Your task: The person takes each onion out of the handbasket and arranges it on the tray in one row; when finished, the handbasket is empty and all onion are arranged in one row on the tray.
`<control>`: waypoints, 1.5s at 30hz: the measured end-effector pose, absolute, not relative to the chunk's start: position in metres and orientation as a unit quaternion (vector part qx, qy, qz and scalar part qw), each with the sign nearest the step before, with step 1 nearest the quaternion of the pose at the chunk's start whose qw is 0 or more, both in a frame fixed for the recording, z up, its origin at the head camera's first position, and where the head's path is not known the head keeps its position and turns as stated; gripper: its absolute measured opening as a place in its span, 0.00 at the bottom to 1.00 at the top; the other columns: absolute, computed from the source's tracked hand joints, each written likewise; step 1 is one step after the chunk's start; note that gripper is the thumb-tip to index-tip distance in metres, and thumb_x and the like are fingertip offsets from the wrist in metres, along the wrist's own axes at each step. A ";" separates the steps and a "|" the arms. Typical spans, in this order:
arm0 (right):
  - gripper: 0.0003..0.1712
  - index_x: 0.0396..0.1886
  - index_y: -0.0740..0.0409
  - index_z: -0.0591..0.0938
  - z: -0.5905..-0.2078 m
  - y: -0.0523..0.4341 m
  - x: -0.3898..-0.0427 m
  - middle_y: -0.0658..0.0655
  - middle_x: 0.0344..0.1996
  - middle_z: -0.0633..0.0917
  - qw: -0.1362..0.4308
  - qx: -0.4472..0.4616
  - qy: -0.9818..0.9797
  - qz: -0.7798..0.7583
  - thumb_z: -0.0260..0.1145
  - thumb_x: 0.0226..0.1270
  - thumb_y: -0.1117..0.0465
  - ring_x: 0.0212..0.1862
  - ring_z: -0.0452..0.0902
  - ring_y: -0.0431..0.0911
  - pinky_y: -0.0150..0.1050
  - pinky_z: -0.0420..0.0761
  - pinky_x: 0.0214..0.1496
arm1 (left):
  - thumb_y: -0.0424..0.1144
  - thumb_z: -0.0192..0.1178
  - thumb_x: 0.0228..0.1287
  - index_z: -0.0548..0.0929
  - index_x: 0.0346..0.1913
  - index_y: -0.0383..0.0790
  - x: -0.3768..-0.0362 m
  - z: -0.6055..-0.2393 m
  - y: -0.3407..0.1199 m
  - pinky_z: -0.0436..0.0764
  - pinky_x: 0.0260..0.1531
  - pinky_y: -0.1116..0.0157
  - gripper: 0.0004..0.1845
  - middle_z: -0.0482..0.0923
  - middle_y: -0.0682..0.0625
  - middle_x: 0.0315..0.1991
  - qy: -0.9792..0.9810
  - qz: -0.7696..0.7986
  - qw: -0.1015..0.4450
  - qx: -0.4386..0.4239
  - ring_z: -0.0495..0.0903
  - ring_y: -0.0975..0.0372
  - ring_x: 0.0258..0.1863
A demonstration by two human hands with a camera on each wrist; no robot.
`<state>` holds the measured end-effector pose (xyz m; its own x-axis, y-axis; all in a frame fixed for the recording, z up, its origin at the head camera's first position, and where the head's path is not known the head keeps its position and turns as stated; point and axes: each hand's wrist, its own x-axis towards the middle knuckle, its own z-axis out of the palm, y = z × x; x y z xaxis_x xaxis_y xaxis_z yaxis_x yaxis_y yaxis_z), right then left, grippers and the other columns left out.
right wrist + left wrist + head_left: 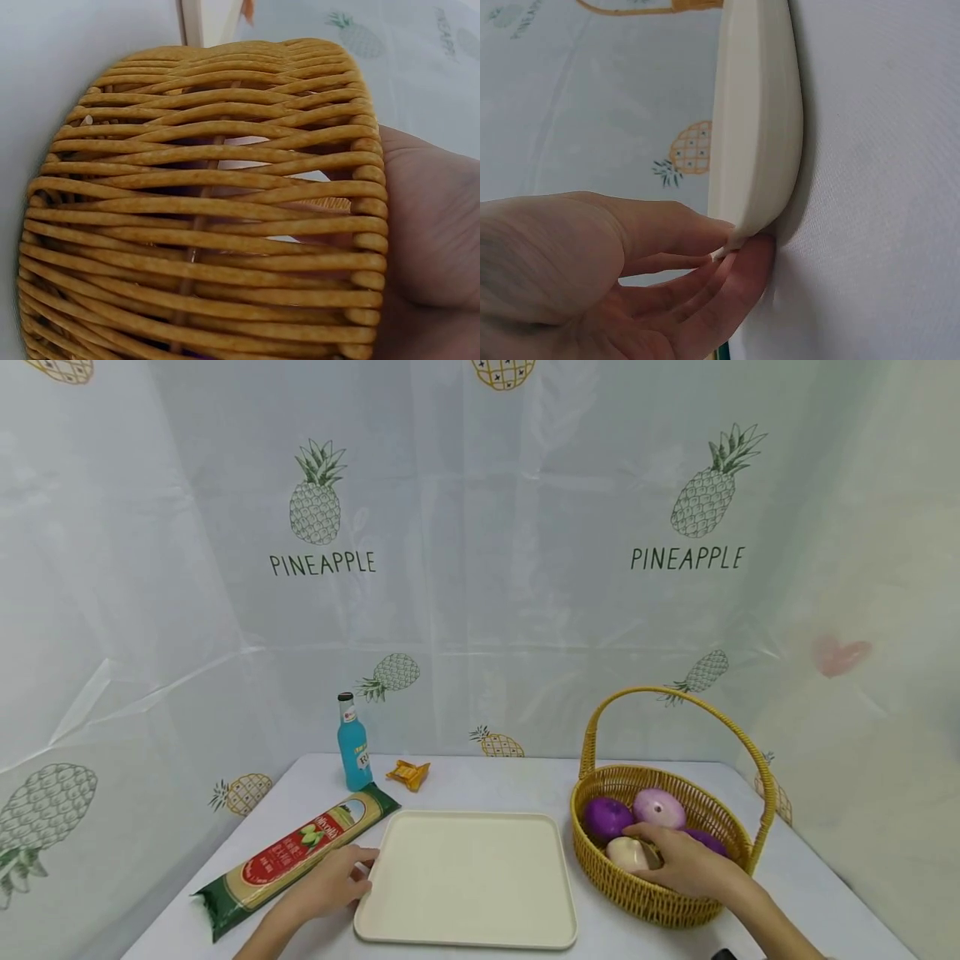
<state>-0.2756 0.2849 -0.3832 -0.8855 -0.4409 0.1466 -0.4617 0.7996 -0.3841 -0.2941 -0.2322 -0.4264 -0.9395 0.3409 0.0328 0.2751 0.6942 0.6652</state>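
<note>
Pretty much at the very start here, I'd say. The tray [468,877] has nothing on it, and all the round things are in the basket [660,893] just right of the tray. The right hand [686,862] is reaching over the basket's near rim, fingers curled over a cream ball [628,853]. Looks like a grip forming, but I can't tell if it's really closed round it or just resting on top. A pink ball [658,807] and a purple ball [606,817] sit behind it, apart from the hand. So nothing has been lifted out; I'd judge all the moving is yet to come.

The left hand [330,883] is at the tray's left edge, beside the pasta pack [296,856] lying left of the tray.

The left wrist view shows what the head view doesn't: the fingertips [746,259] are tucked at the tray [757,120] rim, fairly straight, touching and steadying it. The right wrist view is mostly basket [210,210] weave with a bit of palm beside it, no fingers visible.

Behind the tray: a blue bottle [353,753] and an orange wrapper [408,773].
</note>
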 end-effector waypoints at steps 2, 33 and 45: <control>0.34 0.59 0.64 0.77 -0.383 0.285 -0.277 0.64 0.53 0.83 0.027 0.243 -0.949 0.200 0.72 0.57 0.49 0.51 0.81 0.60 0.55 0.83 0.49 | 0.25 0.62 0.56 0.76 0.59 0.22 -0.295 -0.427 -0.233 0.84 0.24 0.68 0.25 0.83 0.40 0.45 0.918 0.359 0.050 0.163 0.81 0.58 0.36; 0.37 0.56 0.55 0.79 -0.369 0.279 -0.286 0.57 0.49 0.84 0.100 0.242 -0.945 0.195 0.77 0.48 0.44 0.51 0.80 0.54 0.44 0.82 0.46 | 0.24 0.61 0.56 0.73 0.60 0.20 -0.293 -0.427 -0.235 0.83 0.21 0.66 0.27 0.81 0.41 0.45 0.905 0.392 0.058 0.157 0.79 0.58 0.34; 0.40 0.63 0.55 0.76 -0.327 0.229 -0.299 0.59 0.56 0.82 0.124 0.255 -0.929 0.240 0.76 0.51 0.45 0.51 0.79 0.51 0.43 0.81 0.45 | 0.26 0.62 0.57 0.74 0.61 0.23 -0.294 -0.428 -0.234 0.83 0.21 0.68 0.27 0.81 0.42 0.46 0.910 0.383 0.061 0.147 0.79 0.60 0.34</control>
